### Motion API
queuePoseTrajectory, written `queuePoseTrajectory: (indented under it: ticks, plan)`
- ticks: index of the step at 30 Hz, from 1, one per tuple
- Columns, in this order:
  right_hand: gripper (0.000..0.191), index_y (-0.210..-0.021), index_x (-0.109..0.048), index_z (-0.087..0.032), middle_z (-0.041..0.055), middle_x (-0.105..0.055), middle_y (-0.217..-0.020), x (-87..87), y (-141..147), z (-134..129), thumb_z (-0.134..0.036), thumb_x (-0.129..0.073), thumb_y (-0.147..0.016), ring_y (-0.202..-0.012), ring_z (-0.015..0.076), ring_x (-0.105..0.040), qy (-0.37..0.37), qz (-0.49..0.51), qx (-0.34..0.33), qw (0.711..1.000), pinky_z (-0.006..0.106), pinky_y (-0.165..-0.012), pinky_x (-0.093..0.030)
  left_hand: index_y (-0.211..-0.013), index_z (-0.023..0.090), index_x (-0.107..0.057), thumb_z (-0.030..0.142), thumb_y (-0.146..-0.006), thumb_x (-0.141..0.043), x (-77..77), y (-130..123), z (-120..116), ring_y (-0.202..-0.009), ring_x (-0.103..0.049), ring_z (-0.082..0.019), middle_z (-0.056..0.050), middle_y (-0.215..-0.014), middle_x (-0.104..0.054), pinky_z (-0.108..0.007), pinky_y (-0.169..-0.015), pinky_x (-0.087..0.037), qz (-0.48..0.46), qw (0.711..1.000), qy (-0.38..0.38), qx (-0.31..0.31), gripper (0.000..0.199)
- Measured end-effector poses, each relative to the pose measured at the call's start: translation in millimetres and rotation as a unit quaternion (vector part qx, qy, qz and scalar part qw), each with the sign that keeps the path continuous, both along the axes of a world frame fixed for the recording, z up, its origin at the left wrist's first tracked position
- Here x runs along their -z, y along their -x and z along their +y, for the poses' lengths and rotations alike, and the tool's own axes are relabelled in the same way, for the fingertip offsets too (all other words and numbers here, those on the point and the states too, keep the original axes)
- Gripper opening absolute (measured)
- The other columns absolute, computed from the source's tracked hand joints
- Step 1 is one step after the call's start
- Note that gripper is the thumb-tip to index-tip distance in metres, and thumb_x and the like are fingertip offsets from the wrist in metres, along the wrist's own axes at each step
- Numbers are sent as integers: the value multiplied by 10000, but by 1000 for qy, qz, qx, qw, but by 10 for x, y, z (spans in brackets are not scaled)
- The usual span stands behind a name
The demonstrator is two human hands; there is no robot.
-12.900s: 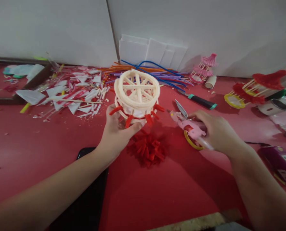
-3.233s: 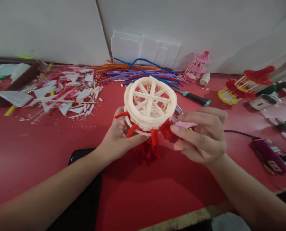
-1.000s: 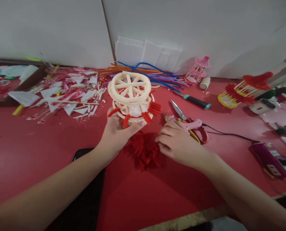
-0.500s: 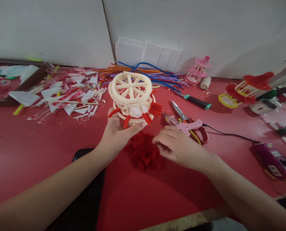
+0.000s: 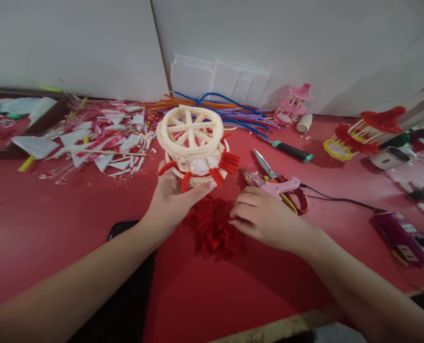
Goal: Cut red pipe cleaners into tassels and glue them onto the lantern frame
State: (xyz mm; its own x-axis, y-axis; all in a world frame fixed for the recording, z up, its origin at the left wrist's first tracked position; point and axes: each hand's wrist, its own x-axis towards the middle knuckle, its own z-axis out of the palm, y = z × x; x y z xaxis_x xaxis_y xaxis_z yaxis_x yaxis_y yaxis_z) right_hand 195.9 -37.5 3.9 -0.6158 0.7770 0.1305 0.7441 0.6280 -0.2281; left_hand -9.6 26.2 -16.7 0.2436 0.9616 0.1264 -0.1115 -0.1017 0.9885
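Note:
My left hand point(image 5: 176, 193) is closed round the lower part of a cream pipe-cleaner frame point(image 5: 192, 151), holding it above the table. The frame has a spoked ring on top and short red pieces sticking out round its lower ring. Beneath it lies a heap of short red pipe-cleaner pieces point(image 5: 214, 228). At the heap's right edge is my right hand point(image 5: 260, 214), its fingers curled and pressed together; what they hold, if anything, is hidden. Just beyond that hand are a pink glue gun point(image 5: 278, 187) and red-handled scissors point(image 5: 265, 163).
A utility knife point(image 5: 292, 151) lies behind the scissors. Scraps and wrappers point(image 5: 105, 138) cover the back left, beside long coloured pipe cleaners point(image 5: 229, 114). Pink point(image 5: 293, 105) and red point(image 5: 364, 131) tiered models stand right. The glue gun's cord runs to a purple power strip point(image 5: 407, 238).
The cream frame has shifted slightly left in my left hand. My right hand has moved a little to the right at the edge of the red heap, and some pieces there have shifted.

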Motion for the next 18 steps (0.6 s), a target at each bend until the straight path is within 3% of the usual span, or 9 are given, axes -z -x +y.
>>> queuePoseTrajectory:
  ticks: [7,12,15,18]
  plan:
    - [98,-925,-675,-188,35,-672,-803,-101,-146,-41,-281,-643,-922,-817,206,-597,18,-27,58,998,337,-751,-433,-1068,197,-711,231,-745,-808,-52,-19,-10,-1142,-669,-296,-92,-1191,-727,-446,-1062,-520,-7,1000,-1,14,340]
    - [167,-964,-684,-202,36,-700,-912,-193,-268,-48,-358,-643,-920,-906,208,-614,34,-13,30,999,372,-865,-461,-1104,202,-699,224,-759,-800,-34,-1,-11,-1158,-663,-287,-96,-1218,-715,-422,-1056,-524,-16,999,16,22,361]
    - [168,-1003,-661,-195,66,-695,-1003,-210,-477,-14,-255,-510,-958,-953,223,-609,-52,23,99,993,391,-877,-479,-1117,215,-681,230,-739,-816,-16,5,-13,-1177,-653,-292,-92,-1244,-704,-413,-1038,-538,-25,999,25,11,402]
    - [295,-1064,-633,-174,114,-673,-1075,-153,-763,23,-122,-493,-809,-1003,286,-603,-113,-32,185,976,460,-901,-468,-1145,227,-662,247,-725,-826,-11,1,-17,-1165,-660,-304,-86,-1234,-709,-427,-1022,-550,-33,999,30,6,451]
